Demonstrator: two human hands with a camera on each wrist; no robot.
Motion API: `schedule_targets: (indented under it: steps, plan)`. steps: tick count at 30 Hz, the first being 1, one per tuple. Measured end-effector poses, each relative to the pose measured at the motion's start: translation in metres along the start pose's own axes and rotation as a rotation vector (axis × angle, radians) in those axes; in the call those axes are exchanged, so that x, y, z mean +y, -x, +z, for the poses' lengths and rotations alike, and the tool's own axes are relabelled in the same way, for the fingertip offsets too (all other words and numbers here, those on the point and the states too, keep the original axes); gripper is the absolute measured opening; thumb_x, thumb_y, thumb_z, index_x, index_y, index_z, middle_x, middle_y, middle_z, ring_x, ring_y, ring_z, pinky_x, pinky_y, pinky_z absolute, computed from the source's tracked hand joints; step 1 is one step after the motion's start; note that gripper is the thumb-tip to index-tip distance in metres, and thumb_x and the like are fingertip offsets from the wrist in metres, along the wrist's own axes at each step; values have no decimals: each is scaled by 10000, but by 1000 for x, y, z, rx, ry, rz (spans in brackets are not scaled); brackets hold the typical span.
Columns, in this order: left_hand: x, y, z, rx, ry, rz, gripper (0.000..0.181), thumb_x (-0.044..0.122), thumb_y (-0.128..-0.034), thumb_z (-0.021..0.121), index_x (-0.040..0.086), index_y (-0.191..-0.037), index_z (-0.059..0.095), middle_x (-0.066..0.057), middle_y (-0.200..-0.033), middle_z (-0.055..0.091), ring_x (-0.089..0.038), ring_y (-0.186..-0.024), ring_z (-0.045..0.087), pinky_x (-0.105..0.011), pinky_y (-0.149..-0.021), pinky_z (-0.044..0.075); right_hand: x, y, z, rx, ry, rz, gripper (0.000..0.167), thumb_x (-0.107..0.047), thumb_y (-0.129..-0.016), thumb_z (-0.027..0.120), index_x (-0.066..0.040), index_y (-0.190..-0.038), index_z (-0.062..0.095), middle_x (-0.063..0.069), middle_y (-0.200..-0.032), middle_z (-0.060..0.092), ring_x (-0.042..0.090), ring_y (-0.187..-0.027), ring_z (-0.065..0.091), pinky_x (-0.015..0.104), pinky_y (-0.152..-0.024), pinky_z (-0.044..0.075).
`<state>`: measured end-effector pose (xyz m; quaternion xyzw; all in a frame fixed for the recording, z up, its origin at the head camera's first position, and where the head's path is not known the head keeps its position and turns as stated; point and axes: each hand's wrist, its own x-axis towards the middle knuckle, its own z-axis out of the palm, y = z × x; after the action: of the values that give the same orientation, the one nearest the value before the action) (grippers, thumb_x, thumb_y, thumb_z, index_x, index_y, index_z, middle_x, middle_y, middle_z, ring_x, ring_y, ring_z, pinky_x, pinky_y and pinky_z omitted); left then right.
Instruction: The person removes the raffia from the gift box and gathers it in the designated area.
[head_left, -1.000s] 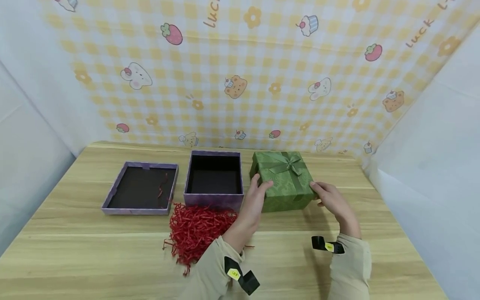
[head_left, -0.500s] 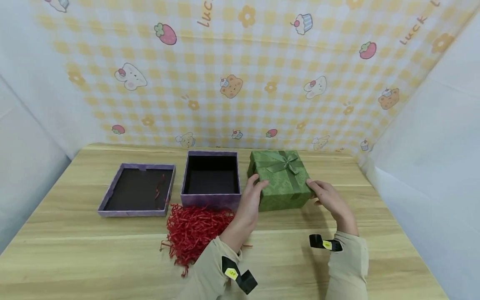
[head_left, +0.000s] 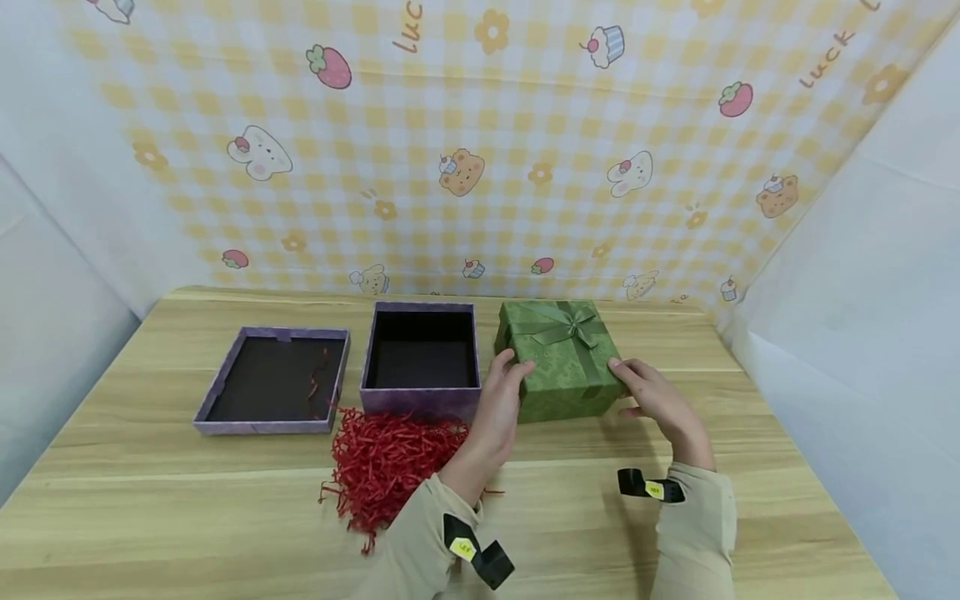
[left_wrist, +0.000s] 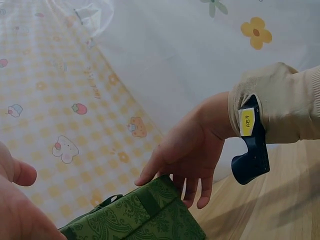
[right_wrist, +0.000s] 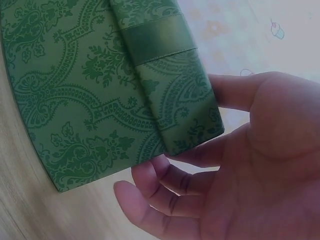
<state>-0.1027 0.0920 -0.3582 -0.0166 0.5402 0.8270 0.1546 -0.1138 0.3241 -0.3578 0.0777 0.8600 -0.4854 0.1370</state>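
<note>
A closed green patterned box (head_left: 562,392) with a ribbon bow (head_left: 573,327) on its lid sits at the back right of the table. At its front-left corner the left hand (head_left: 495,417) grips it, thumb by the lid's edge and fingers along the left side. The right hand (head_left: 663,404) holds the front-right corner, thumb on the lid. In the right wrist view, the right hand's (right_wrist: 265,165) lower fingers curl beside the box (right_wrist: 75,100), apart from it. The left wrist view shows both hands around the box (left_wrist: 130,215); its underside is hidden.
An uncovered purple box (head_left: 420,402) with a black inside stands left of the green one. Further left lies a purple lid (head_left: 270,379), inside up, with red shreds in it. A heap of red shredded paper (head_left: 386,471) lies before the purple box, beside the left forearm.
The head view has shifted slightly, moving the scene a little to the left. The right hand's lower fingers have spread slightly from the box. The green box has not visibly moved on the table.
</note>
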Motion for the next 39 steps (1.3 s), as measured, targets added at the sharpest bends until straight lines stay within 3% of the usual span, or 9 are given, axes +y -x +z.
schedule_targets:
  steps: [9, 19, 25, 32, 39]
  plan:
    - [-1, 0, 0, 16, 11, 12, 533, 211, -963, 460, 69, -1441, 272, -144, -1526, 81, -312, -1384, 84, -477, -1088, 133, 0, -1, -1, -8, 5, -4, 704, -530, -960, 361, 78, -1314, 347, 228, -1175, 458, 351, -1098, 460, 429, -812, 489]
    - [-1, -1, 1, -2, 90, 37, 453, 162, -971, 434, 32, -1392, 326, -143, -1511, 132, -271, -1390, 64, -480, -1093, 104, -1, 4, -3, -2, -35, -12, 685, -493, -974, 358, 44, -1391, 270, 244, -1209, 410, 372, -1087, 443, 432, -792, 500]
    - [-2, -1, 1, 17, 54, 49, 420, 174, -973, 430, 31, -1364, 373, -126, -1483, 213, -267, -1377, 127, -466, -1091, 128, -4, 5, -3, -30, -2, -16, 768, -517, -972, 331, 109, -1409, 245, 269, -1294, 388, 378, -1143, 414, 432, -836, 483]
    - [-3, 1, -1, 35, 7, 59, 447, 239, -973, 432, 68, -1382, 377, -101, -1492, 214, -290, -1377, 129, -502, -1076, 133, -4, 5, -2, -52, -22, -57, 730, -493, -989, 301, 129, -1372, 297, 283, -1298, 417, 389, -1215, 393, 449, -888, 452]
    - [-4, 4, 1, 47, -45, 65, 514, 333, -965, 433, 134, -1429, 335, -63, -1503, 212, -268, -1376, 144, -502, -1074, 142, -2, 4, -3, -48, -66, -67, 703, -485, -1000, 228, 119, -1338, 351, 264, -1259, 433, 322, -1111, 477, 461, -873, 459]
